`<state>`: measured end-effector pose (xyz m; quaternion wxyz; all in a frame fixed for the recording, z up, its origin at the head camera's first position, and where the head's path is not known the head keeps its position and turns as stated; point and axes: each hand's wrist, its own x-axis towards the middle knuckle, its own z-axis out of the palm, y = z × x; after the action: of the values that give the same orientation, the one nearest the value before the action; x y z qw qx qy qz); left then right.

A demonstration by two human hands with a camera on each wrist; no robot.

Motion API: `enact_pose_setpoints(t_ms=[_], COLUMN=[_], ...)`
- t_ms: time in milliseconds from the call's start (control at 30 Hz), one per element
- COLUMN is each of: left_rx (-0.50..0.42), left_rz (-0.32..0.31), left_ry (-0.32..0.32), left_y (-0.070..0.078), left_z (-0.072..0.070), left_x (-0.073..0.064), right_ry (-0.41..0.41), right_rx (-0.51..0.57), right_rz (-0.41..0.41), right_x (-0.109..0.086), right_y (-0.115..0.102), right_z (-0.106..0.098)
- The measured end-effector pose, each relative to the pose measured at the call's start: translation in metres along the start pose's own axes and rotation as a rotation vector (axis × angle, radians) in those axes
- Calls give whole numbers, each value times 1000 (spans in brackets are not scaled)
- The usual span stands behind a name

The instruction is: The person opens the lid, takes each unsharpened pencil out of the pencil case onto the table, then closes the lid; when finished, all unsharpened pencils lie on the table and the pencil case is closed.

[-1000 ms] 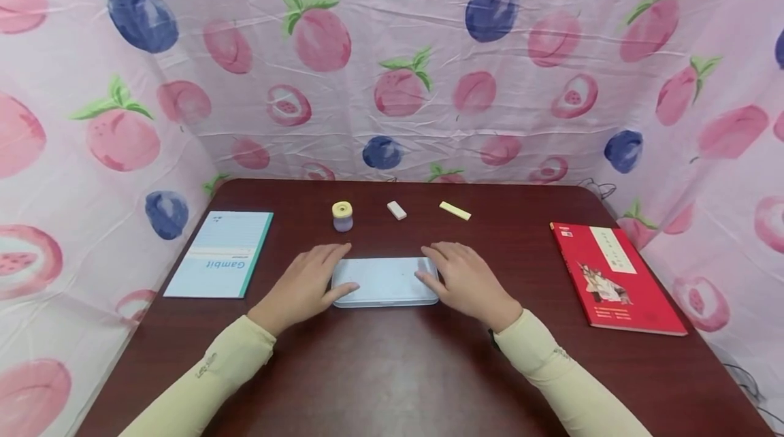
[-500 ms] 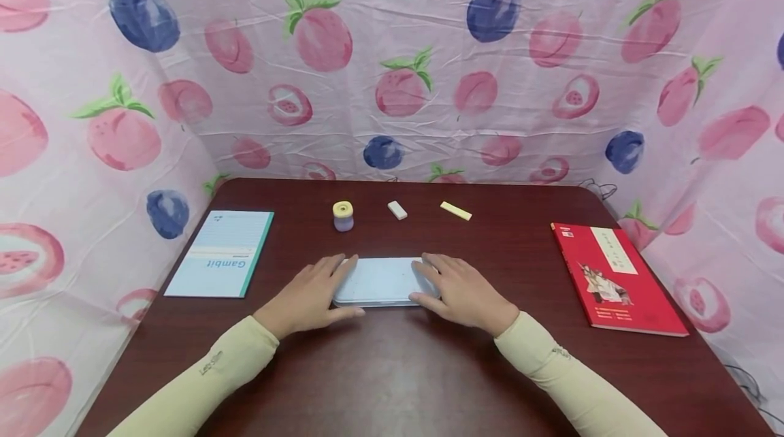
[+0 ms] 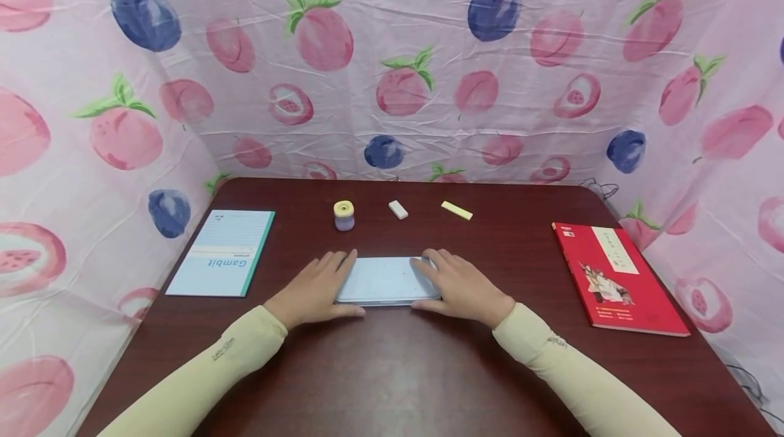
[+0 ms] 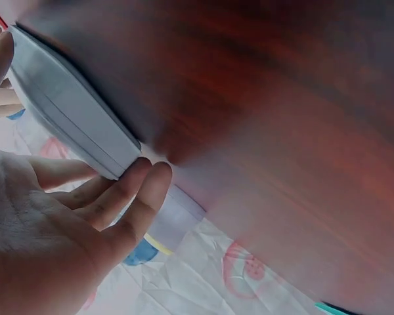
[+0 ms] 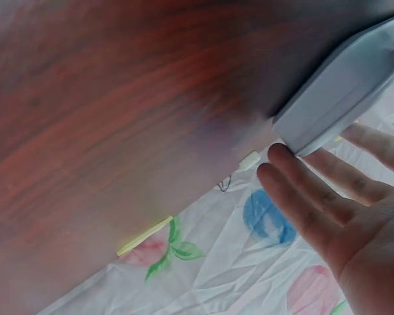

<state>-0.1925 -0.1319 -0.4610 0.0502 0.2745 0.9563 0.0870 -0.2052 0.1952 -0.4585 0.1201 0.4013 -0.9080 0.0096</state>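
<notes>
A pale blue pencil case (image 3: 388, 280) lies closed, lengthwise across the table in front of the person. At its left end the left hand (image 3: 315, 290) holds it, thumb along the near edge and fingers at the far corner. The right hand (image 3: 462, 287) holds the other end the same way, its index finger over the lid. In the left wrist view, fingertips (image 4: 159, 176) meet the end of the case (image 4: 79, 108). The right wrist view has fingertips (image 5: 282, 154) at the case's corner (image 5: 341, 92).
Behind the case stand a small yellow-and-purple container (image 3: 344, 216), a white eraser (image 3: 398, 209) and a flat yellow strip (image 3: 456, 210). A light blue notebook (image 3: 217, 253) lies left, a red book (image 3: 618, 278) right. Fruit-printed cloth (image 3: 404, 131) hangs around the dark table (image 3: 392, 376).
Both hands have shifted round the ends of the pencil case; their thumbs have moved from the lid down to its near edge. The case stays in about the same place.
</notes>
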Motion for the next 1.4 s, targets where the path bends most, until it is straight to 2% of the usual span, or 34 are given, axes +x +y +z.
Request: enact_pose_setpoints(t_ms=[133, 267, 567, 967, 1267, 1400], left_rx=[35, 83, 173, 176, 139, 138], left_rz=[12, 52, 115, 133, 130, 142], left_ry=[11, 36, 79, 99, 96, 110], left_y=[-1, -3, -5, -6, -6, -6], left_z=[0, 2, 5, 8, 9, 9], left_x=[5, 9, 15, 18, 16, 16], right_ry=[13, 6, 18, 75, 63, 82], right_rx=[18, 9, -143, -224, -251, -253], right_rz=[-19, -43, -137, -233, -235, -251], right_x=[3, 4, 8, 6, 4, 4], right_y=[4, 6, 12, 12, 10, 11], right_z=[3, 6, 13, 15, 20, 21])
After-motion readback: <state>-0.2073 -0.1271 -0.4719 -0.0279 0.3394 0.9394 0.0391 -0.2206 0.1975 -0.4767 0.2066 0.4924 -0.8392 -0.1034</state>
